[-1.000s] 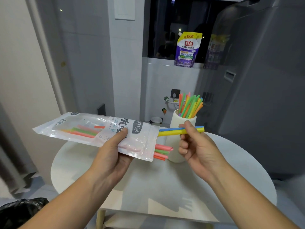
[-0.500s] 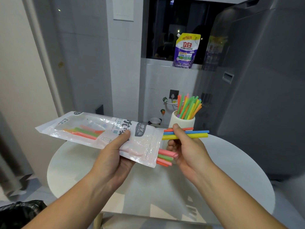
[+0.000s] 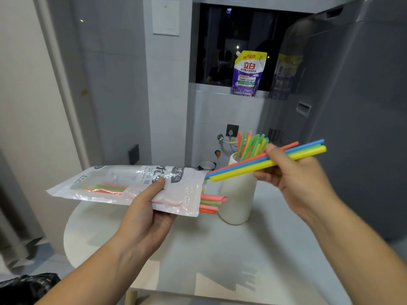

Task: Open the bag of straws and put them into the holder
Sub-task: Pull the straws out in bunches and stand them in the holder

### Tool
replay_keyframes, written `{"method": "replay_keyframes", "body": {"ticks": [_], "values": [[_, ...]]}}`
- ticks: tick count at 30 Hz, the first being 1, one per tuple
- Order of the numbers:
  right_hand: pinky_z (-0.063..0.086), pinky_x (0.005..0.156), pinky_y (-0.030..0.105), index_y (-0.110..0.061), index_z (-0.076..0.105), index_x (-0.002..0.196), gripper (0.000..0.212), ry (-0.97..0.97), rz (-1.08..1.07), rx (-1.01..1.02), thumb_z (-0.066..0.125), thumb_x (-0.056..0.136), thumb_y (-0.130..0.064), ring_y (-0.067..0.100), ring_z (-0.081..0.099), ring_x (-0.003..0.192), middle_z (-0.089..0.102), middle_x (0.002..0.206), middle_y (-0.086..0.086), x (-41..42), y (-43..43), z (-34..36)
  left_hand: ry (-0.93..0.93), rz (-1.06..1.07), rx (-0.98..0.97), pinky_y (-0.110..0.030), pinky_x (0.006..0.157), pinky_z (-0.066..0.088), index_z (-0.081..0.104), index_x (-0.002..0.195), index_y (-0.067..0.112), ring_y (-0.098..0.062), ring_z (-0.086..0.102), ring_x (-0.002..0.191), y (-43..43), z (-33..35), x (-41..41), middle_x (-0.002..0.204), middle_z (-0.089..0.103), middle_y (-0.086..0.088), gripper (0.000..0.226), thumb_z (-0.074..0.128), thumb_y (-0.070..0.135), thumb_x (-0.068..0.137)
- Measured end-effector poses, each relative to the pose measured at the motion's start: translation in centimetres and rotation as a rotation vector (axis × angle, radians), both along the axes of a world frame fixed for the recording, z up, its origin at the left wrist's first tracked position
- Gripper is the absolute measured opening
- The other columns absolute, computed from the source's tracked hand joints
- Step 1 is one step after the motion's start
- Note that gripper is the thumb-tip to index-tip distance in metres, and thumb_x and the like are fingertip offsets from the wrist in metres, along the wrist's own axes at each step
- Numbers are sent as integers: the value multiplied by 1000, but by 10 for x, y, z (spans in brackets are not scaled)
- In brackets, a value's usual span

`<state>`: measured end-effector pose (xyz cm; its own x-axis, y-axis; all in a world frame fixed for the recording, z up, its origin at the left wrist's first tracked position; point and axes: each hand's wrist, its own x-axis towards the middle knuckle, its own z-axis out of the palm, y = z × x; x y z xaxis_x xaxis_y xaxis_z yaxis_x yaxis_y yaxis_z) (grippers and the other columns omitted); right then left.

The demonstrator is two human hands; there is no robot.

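Observation:
My left hand point(image 3: 148, 208) holds a clear plastic straw bag point(image 3: 123, 183) level above the table, its open end to the right. Pink, green and orange straw tips point(image 3: 211, 203) stick out of that opening. My right hand point(image 3: 293, 179) grips a small bunch of straws point(image 3: 246, 166), yellow, blue, green and orange, almost wholly clear of the bag and tilted up to the right. Behind them stands a white cylindrical holder point(image 3: 237, 201) with several coloured straws point(image 3: 251, 144) upright in it.
The round white table point(image 3: 198, 256) carries only the holder. A purple detergent pouch point(image 3: 247, 73) stands on the window ledge behind. A grey appliance point(image 3: 352, 106) fills the right side. A black rubbish bag point(image 3: 24, 287) lies on the floor at lower left.
My right hand has drawn the bunch of straws out of the bag, to the right and upward, with more straws in the grip. The bag in my left hand has stayed roughly in place.

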<state>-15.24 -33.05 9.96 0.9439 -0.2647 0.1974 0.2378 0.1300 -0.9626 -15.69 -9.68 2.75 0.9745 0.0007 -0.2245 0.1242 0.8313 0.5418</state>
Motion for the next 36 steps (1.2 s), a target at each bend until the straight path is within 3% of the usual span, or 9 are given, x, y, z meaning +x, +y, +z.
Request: {"method": "replay_keyframes", "body": {"ticks": [5,8,13,17,20,24,29,33,36], "values": [[59,57,25,-2,66,81,20,-93,-127,-184,64,95,-17,19,74,66,74,66,1,-8,-31,45,12,39,6,-42,77,66,70,116,10,-19,81,90,8,-5,6,103,84,-6,17,62,9,100],[60,59,25,-4,67,79,21,-157,-204,-297,67,93,-19,21,75,67,72,65,0,-11,-49,69,12,48,3,-39,71,67,70,112,11,-18,82,84,10,-6,8,97,84,-5,15,61,9,101],[60,59,27,-10,64,73,24,-244,-304,-460,69,91,-23,22,75,62,68,70,5,-5,-69,99,-1,37,34,-44,77,64,70,111,13,-17,82,82,4,-7,7,95,84,-4,14,62,9,100],[62,63,36,-9,65,74,25,-224,-326,-626,71,89,-29,25,76,64,71,76,10,1,-72,113,-14,32,44,-45,78,65,70,119,12,-18,81,88,0,-9,6,103,84,-6,21,63,8,99],[63,64,39,-4,65,76,29,-204,-330,-702,70,89,-29,25,75,59,73,81,17,2,-64,118,-27,14,57,-41,68,67,69,116,10,-18,82,81,-1,-9,4,96,84,-6,18,61,8,101],[62,59,32,3,69,88,33,-149,-300,-796,69,91,-30,22,74,56,75,78,14,6,-48,118,-33,3,75,-39,64,67,70,113,10,-18,82,79,-3,-8,2,94,84,-6,16,60,8,101],[59,64,31,-4,68,94,29,-75,-250,-849,68,92,-33,15,74,56,74,78,8,19,-33,115,-42,3,83,-39,67,67,70,116,10,-18,82,83,-2,-10,2,99,84,-6,18,60,7,100],[58,56,25,-10,65,100,26,-38,-212,-917,68,92,-34,9,72,55,72,82,3,33,-26,112,-36,14,79,-38,65,67,69,120,10,-18,82,84,-1,-11,3,102,84,-7,22,61,7,100],[62,65,32,-10,63,107,29,-3,-185,-939,69,91,-34,13,73,59,72,89,5,46,-23,109,-32,19,66,-40,67,67,68,125,10,-19,82,88,0,-12,5,108,83,-8,27,62,7,99]]}}
